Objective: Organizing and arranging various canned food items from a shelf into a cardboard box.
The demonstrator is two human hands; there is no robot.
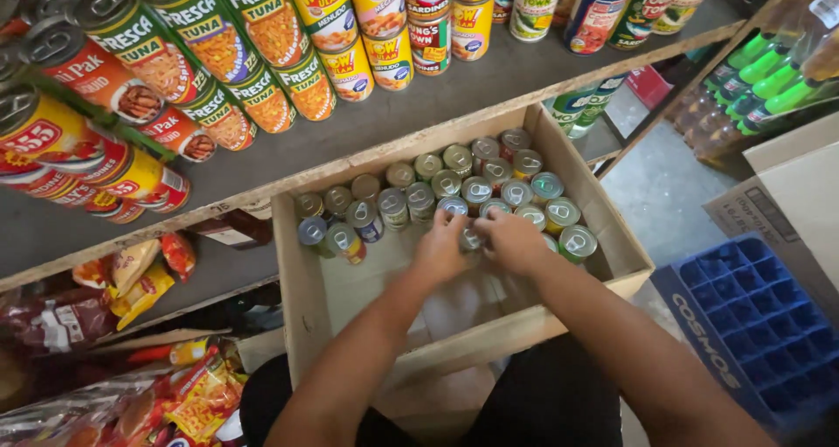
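Seen from above, a person's two bare hands reached into an open cardboard box [631, 263] resting on their lap. The left hand [441, 248] and the right hand [514, 237] met over one small can [471, 237] at the front edge of a cluster of upright small cans [454, 185] filling the box's far half. Both hands curled around that can, fingers closed on it, touching each other. The near half of the box floor was bare. Above the box ran a grey shelf [489, 80] lined with rows of tall labelled cans [262, 54]. A blue plastic crate [760, 325] stood to the right, snack packets [140, 277] to the left.
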